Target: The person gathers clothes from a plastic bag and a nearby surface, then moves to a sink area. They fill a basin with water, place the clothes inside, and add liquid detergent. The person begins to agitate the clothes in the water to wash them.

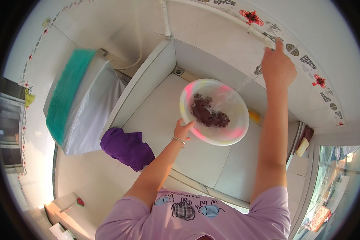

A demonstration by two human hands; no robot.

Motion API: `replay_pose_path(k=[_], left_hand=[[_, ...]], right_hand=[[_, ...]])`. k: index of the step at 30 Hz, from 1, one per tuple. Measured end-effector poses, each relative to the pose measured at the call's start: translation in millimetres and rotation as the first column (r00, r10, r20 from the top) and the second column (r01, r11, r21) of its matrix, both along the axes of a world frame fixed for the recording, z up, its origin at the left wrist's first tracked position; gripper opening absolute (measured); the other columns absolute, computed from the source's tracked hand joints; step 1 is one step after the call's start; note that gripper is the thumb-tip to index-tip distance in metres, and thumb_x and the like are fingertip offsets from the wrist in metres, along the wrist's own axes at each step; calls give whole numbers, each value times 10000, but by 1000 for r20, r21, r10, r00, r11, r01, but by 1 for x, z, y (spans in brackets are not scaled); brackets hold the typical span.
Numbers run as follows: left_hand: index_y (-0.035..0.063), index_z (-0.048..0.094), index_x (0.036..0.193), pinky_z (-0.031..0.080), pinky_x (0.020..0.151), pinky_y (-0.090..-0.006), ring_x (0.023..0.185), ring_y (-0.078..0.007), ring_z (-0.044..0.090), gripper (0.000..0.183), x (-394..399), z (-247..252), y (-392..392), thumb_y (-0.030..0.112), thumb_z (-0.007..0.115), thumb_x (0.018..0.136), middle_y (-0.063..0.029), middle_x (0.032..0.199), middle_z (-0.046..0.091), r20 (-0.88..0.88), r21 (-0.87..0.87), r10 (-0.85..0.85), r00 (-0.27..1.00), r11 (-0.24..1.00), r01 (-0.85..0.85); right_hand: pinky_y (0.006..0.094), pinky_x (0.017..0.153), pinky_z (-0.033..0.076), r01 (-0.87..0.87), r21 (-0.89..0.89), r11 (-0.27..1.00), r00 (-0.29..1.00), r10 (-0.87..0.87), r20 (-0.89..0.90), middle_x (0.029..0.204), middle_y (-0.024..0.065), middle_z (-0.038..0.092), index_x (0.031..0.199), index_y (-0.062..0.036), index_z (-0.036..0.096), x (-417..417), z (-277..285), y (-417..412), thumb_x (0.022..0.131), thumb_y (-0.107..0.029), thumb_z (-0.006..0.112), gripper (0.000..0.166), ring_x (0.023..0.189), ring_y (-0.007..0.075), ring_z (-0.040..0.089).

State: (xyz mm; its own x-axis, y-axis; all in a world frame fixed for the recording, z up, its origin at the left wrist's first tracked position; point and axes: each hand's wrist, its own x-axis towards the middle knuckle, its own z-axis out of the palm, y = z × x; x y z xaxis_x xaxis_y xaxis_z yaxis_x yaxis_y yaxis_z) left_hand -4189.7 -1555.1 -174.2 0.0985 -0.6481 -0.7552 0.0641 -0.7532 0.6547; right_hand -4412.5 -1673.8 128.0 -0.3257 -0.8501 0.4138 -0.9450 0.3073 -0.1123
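A white plastic basin [184,109] with pink and yellow patches stands in the tiled sink [153,108]. Dark brown cloth [208,114] lies wet in its water. My left hand [183,130] grips the basin's near left rim, with the thumb at the edge. On the right, my right hand [279,67] is up at the wall tap [258,70], its index finger stretched out and the other fingers bent around the tap's handle, which is mostly hidden. A stream of water runs from the spout into the basin.
Purple cloth [127,148] hangs over the sink's front left corner. Left of the sink wall stands a covered appliance [87,114] with a teal top. A yellow object [254,115] lies behind the basin. A brush [302,147] rests at the right edge, near a window [339,180].
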Motion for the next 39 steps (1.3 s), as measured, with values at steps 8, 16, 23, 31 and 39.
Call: replay_pose_path(k=[8, 16, 23, 31, 39], left_hand=[[150, 325, 1280, 512, 745, -529, 923, -340, 597, 634, -12, 14, -10, 173, 645, 733, -140, 1177, 512, -353, 110, 64, 934, 994, -27], [48, 456, 1146, 553, 629, -433, 798, -259, 627, 503, -19, -11, -3, -45, 517, 655, -132, 987, 579, -352, -14, 83, 932, 996, -94], [31, 504, 1055, 512, 532, -346, 708, -207, 593, 439, 7, -25, 39, -48, 542, 625, -77, 826, 579, -513, -177, 112, 851, 956, -233], [23, 493, 1100, 479, 559, -291, 699, -157, 574, 489, 24, 81, 95, -53, 575, 624, -65, 781, 550, -367, -120, 86, 926, 983, -139], [106, 435, 1274, 401, 515, -255, 605, -113, 485, 727, 79, 145, 181, -13, 590, 573, -34, 727, 519, -374, -264, 136, 918, 933, -246]], right_hand=[[261, 705, 457, -88, -239, 967, 605, 242, 759, 886, 80, 644, 1294, -38, 417, -113, -188, 79, 814, -310, 642, 595, 796, 163, 604], [385, 727, 526, -129, 280, 951, -385, -308, 870, 1030, 184, 577, 1229, 13, 439, -131, -384, 138, 684, -14, 601, 569, 916, 309, 592], [459, 782, 519, 12, 19, 1000, -483, -11, 876, 1135, 199, 519, 1285, 30, 387, -103, -366, 182, 574, 85, 527, 726, 989, 355, 554], [487, 577, 551, -33, 22, 999, -287, -31, 957, 1086, 266, 490, 1328, 5, 353, -96, -243, 233, 592, 74, 474, 749, 914, 395, 570], [485, 742, 516, -258, -72, 963, -191, 22, 981, 1158, 252, 455, 1395, -14, 236, -49, -177, 289, 617, -33, 463, 811, 1022, 388, 523]])
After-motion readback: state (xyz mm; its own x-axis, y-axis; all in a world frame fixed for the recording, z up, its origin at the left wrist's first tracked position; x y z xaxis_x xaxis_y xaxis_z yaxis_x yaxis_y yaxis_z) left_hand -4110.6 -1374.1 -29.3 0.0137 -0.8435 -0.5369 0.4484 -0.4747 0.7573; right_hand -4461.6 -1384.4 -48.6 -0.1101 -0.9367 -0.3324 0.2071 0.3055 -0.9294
